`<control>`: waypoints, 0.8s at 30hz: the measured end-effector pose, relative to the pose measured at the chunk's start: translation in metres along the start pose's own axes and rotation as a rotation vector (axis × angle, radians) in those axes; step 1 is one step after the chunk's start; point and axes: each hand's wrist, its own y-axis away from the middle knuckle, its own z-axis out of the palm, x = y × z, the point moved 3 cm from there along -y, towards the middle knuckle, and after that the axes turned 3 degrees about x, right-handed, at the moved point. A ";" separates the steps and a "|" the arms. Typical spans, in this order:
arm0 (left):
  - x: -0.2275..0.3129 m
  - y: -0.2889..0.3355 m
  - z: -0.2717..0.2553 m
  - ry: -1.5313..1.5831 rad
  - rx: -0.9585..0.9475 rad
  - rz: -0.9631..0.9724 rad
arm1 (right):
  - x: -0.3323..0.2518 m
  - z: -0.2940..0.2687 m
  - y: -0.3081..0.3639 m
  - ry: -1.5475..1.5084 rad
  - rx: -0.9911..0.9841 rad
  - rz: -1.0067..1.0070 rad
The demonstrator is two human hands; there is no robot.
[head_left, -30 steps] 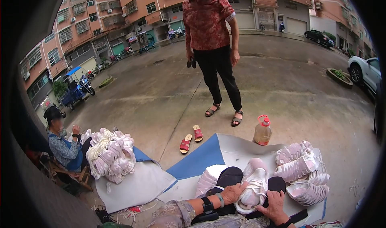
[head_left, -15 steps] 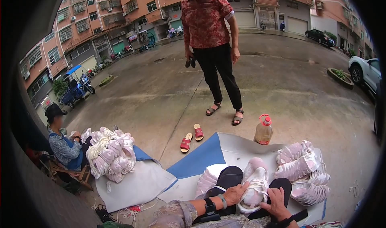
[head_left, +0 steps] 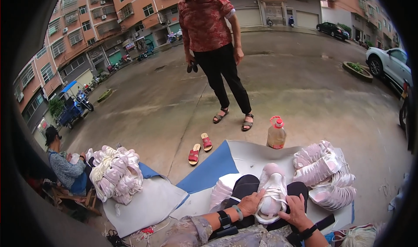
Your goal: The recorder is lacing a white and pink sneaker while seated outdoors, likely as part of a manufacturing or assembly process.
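A pale pink and white sneaker (head_left: 271, 189) rests between my black-clad knees, its toe pointing away from me and white laces running across its upper. My left hand (head_left: 250, 204) grips the left side of the shoe near its laces, thumb and fingers pressed against it. On the opposite side, my right hand (head_left: 297, 212) holds the shoe's edge by the collar, fingers bent; whether a lace end is pinched there is too small to tell. Pale pink shoe parts with white laces lie nested in stacks (head_left: 320, 168) to the right, and another stack (head_left: 222, 192) leans beside my left knee.
A grey and blue sheet (head_left: 252, 153) covers the ground. Shoe uppers form a heap (head_left: 116, 173) at left, beside a seated person (head_left: 67, 168). Red slippers (head_left: 194, 154) and a red-capped jug (head_left: 276, 134) stand ahead. A standing person (head_left: 213, 51) faces me. White yarn (head_left: 359, 236) lies lower right.
The whole view has swung slightly right, so the surroundings sit further left. My right hand has shifted a little along the shoe's edge, its fingers more raised. The seated person's head has turned.
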 end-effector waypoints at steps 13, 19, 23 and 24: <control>0.015 -0.019 -0.040 -0.046 -0.037 0.053 | -0.004 -0.006 -0.006 -0.045 -0.021 0.039; 0.019 -0.024 -0.040 -0.034 0.000 0.174 | 0.001 -0.002 -0.002 -0.045 0.053 -0.004; 0.022 -0.026 -0.035 -0.151 -0.105 0.209 | 0.004 0.000 0.003 -0.013 0.066 -0.037; 0.022 -0.022 -0.033 -0.183 -0.052 0.267 | -0.009 -0.009 0.004 0.015 0.039 -0.039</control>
